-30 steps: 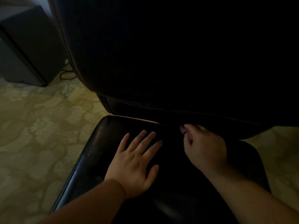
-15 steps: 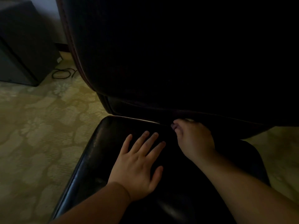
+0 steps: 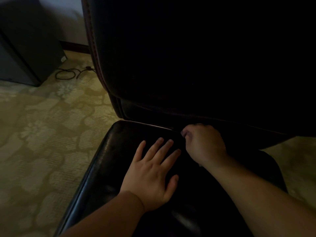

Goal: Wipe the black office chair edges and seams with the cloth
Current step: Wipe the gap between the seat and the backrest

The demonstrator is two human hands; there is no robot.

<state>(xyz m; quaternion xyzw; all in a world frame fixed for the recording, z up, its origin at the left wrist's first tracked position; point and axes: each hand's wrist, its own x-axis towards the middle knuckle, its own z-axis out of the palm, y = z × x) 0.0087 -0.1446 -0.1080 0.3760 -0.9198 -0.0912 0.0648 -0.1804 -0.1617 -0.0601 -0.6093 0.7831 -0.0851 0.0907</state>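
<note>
Since the earlier frames my right hand point(image 3: 206, 145) has slid leftward along the crease where the backrest point(image 3: 196, 57) meets the seat point(image 3: 109, 161), and now sits just right of centre frame, close beside my left hand's fingertips. Its fingers are curled tight, knuckles up, tucked into that seam; I judge they bunch the cloth against the crease to drag it along, but the cloth itself is hidden in the dark and I cannot tell for sure that it is there.

My left hand point(image 3: 152, 175) lies flat in the lower centre, fingers straight and spread, gripping nothing. I take it to be pressing the cushion down, steadying the chair and opening the gap for the wiping hand.

At the backrest's left edge, the stitched piping point(image 3: 93, 40) catches a little light, as does the seat's back rim. At upper left stand a dark cabinet point(image 3: 25, 40) and a coiled cable point(image 3: 68, 74) on the patterned carpet point(image 3: 42, 142).
</note>
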